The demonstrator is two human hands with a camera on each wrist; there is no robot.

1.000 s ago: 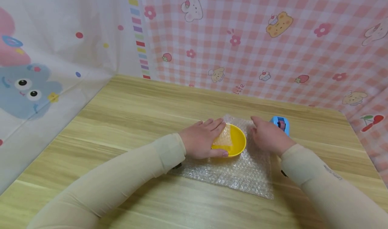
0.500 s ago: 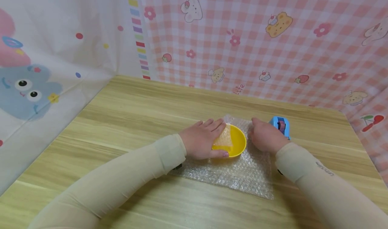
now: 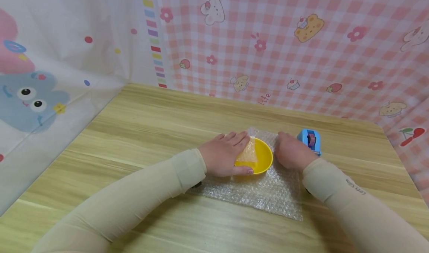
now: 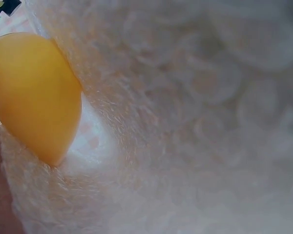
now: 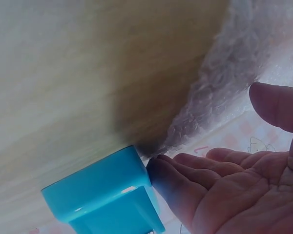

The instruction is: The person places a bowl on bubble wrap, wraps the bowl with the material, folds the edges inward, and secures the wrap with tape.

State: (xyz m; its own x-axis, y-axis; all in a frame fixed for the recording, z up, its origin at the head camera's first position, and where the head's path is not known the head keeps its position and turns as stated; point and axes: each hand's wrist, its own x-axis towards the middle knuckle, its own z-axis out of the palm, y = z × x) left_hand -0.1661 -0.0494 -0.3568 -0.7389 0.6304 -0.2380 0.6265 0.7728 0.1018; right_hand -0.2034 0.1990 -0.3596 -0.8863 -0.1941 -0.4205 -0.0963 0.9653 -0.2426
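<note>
In the head view a yellow bowl [image 3: 264,160] lies on a clear bubble wrap sheet [image 3: 268,195]. A folded-over part of the wrap covers the bowl's left side. My left hand [image 3: 222,155] rests on that fold with fingers extended, the thumb near the bowl's front rim. From the left wrist, the bowl's smooth outside [image 4: 34,92] shows among the wrap. My right hand [image 3: 293,150] is at the sheet's right side, close to the bowl. In the right wrist view its fingers are loosely extended beside the wrap's edge [image 5: 215,87], thumb apart; no grip on it shows.
A blue tape dispenser [image 3: 304,135] with a reddish roll stands just beyond my right hand, very close to its fingers in the right wrist view. The wood-patterned table [image 3: 151,119] meets a pink checked cloth [image 3: 275,52] behind and a white printed cloth [image 3: 87,59] on the left.
My right hand has shifted slightly left and toward me, and its raised index finger has lowered. More of the tape dispenser shows. The left hand and bowl stay in place.
</note>
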